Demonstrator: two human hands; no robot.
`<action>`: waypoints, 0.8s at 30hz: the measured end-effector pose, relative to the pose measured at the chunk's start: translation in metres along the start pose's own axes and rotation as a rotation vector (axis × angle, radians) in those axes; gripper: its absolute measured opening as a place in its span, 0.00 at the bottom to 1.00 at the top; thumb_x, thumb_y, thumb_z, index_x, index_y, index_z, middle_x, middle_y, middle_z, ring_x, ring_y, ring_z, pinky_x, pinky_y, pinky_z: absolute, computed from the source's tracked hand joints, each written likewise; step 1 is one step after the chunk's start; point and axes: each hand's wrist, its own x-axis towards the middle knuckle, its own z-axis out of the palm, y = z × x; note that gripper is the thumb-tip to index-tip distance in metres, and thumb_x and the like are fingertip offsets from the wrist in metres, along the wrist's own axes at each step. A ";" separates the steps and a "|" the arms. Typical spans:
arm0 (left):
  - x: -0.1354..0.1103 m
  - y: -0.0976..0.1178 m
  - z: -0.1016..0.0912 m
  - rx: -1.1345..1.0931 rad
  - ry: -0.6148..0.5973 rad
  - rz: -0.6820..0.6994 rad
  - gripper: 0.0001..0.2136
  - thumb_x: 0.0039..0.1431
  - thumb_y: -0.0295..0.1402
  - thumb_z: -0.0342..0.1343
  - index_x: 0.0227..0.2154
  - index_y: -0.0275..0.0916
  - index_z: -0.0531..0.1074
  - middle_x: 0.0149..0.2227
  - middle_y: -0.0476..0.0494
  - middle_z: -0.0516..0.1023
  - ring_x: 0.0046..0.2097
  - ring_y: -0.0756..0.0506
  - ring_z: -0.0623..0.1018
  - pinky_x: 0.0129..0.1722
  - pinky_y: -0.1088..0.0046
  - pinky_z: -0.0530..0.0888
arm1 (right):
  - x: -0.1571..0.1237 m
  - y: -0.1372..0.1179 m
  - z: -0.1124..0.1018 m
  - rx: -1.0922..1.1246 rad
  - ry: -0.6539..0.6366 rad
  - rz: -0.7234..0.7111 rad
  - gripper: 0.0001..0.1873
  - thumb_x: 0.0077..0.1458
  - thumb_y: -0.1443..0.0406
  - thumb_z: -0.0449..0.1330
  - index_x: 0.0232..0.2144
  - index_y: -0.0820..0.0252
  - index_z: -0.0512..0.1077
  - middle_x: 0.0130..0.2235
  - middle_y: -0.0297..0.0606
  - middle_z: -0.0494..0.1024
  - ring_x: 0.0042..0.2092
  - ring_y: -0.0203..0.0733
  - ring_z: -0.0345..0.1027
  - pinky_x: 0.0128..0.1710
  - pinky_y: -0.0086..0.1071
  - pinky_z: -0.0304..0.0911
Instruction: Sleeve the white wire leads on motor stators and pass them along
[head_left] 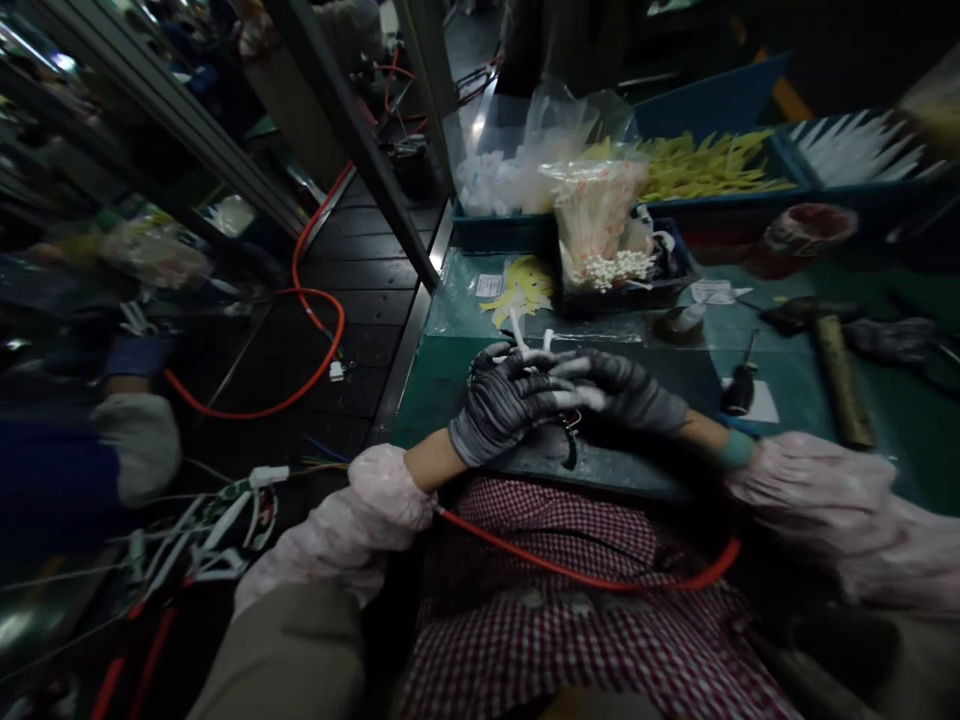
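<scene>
My left hand [499, 408], in a grey striped glove with pale fingertips, is closed over a narrow white piece [517, 330] that looks like a strip or tube and sticks up past the fingers. My right hand [634, 392], gloved alike, meets it from the right with its fingers bent together against the left fingers. A second short white end [548, 340] shows just beyond them. Below the hands hang thin dark wires [571, 445]. What lies between the fingers is mostly hidden. Both hands are over a dark mat [675, 370] at the bench's near edge.
Yellow strips [517, 288] lie ahead. Behind are a tray with a bag of white-tipped sticks [600, 215] and bins of yellow [697, 165] and white pieces [859, 148]. At right are a screwdriver [741, 385] and hammer [844, 385]. A red cable [555, 570] crosses my lap; a co-worker's gloved hand [137, 355] is left.
</scene>
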 end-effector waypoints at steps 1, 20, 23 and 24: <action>0.007 -0.004 -0.003 -0.042 -0.008 0.007 0.13 0.76 0.36 0.60 0.57 0.60 0.81 0.57 0.53 0.86 0.65 0.40 0.78 0.73 0.47 0.60 | -0.003 -0.014 -0.011 0.000 0.111 0.123 0.16 0.75 0.53 0.59 0.55 0.49 0.80 0.50 0.40 0.87 0.49 0.47 0.83 0.52 0.44 0.80; 0.007 0.025 0.008 -0.028 0.106 0.031 0.22 0.74 0.53 0.56 0.55 0.42 0.79 0.52 0.43 0.88 0.59 0.37 0.84 0.80 0.39 0.53 | -0.049 -0.090 0.008 -0.352 0.341 0.232 0.05 0.67 0.61 0.69 0.44 0.48 0.85 0.42 0.37 0.91 0.39 0.47 0.87 0.37 0.37 0.83; 0.004 0.031 0.024 0.125 0.127 0.032 0.16 0.80 0.36 0.49 0.58 0.40 0.78 0.60 0.41 0.85 0.64 0.40 0.81 0.80 0.45 0.58 | -0.026 -0.086 0.023 -0.122 0.647 0.428 0.09 0.61 0.55 0.74 0.37 0.51 0.83 0.38 0.37 0.90 0.37 0.49 0.85 0.38 0.42 0.82; 0.002 0.030 0.026 0.145 0.134 0.011 0.17 0.80 0.36 0.48 0.60 0.39 0.77 0.62 0.39 0.84 0.67 0.40 0.79 0.79 0.46 0.59 | -0.016 -0.083 0.029 -0.070 0.752 0.491 0.14 0.59 0.51 0.75 0.35 0.53 0.82 0.37 0.38 0.90 0.37 0.49 0.85 0.39 0.43 0.82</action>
